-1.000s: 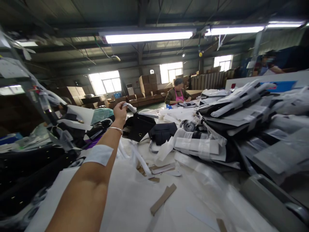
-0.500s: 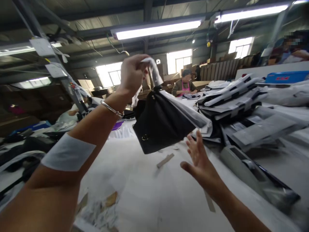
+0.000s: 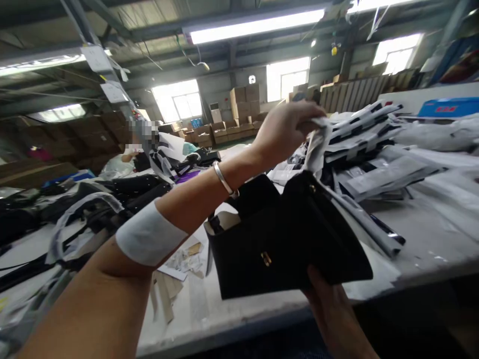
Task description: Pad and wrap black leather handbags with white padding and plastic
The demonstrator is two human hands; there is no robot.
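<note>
A black handbag (image 3: 277,244) with a small gold clasp on its front hangs tilted in front of me. My left hand (image 3: 294,124) is closed on its handle (image 3: 316,149), which is wrapped in pale film or paper, and holds it up. At the bag's lower edge my right hand (image 3: 329,304) grips the bottom right part. The thumb lies on the front face, and the other fingers are hidden behind the bag. Inside the bag's open left side, a light lining shows.
Flat pieces in white wrapping (image 3: 370,129) are piled on the right of the white table (image 3: 430,224). Paper scraps (image 3: 190,257) lie near the front edge. Black bags (image 3: 138,184) lie to the left, by a post (image 3: 129,99); a person sits behind it. Cartons (image 3: 245,102) stand farther back.
My left hand has carried the handbag to the right and lower, closer to me. My right hand, open and apart before, now grips the bag's bottom. The view has shifted.
</note>
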